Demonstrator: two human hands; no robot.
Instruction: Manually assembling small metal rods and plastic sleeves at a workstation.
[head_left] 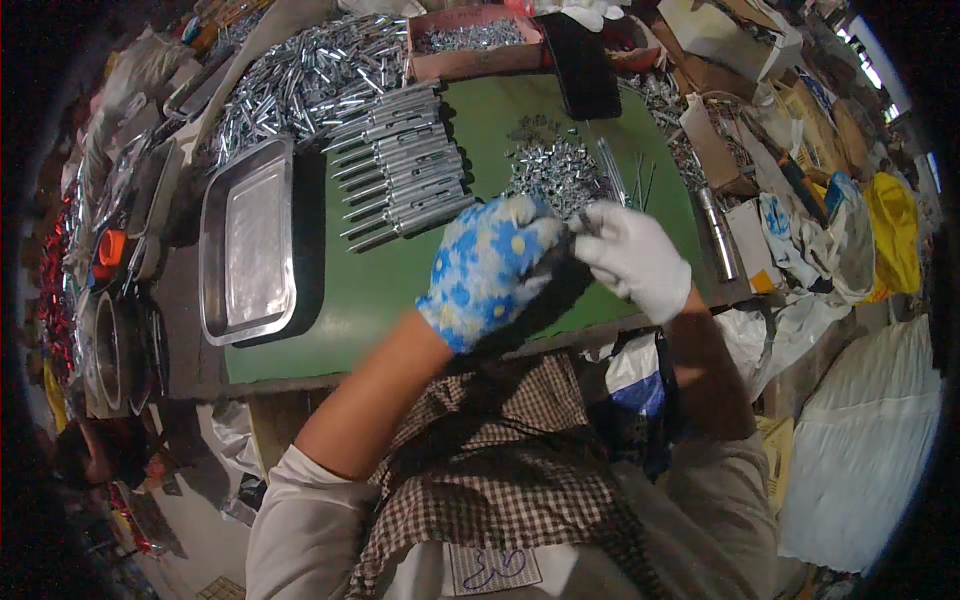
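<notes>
Head view: left hand (495, 260) and right hand (640, 258) are hovering close together, fingers curled, any hold impossible to tell, while metal bits (555, 170) are lying heaped just beyond on the mat (350, 310).

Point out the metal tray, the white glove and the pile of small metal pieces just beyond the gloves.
Metal tray (249, 240): head view, on its inside bottom.
White glove (636, 254): head view, on its back.
Pile of small metal pieces (558, 174): head view, on its middle.

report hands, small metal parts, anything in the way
Left hand and right hand close together, grip unclear. Small metal parts piled just beyond. Thin rods right of pile, not blocking hands.
</notes>
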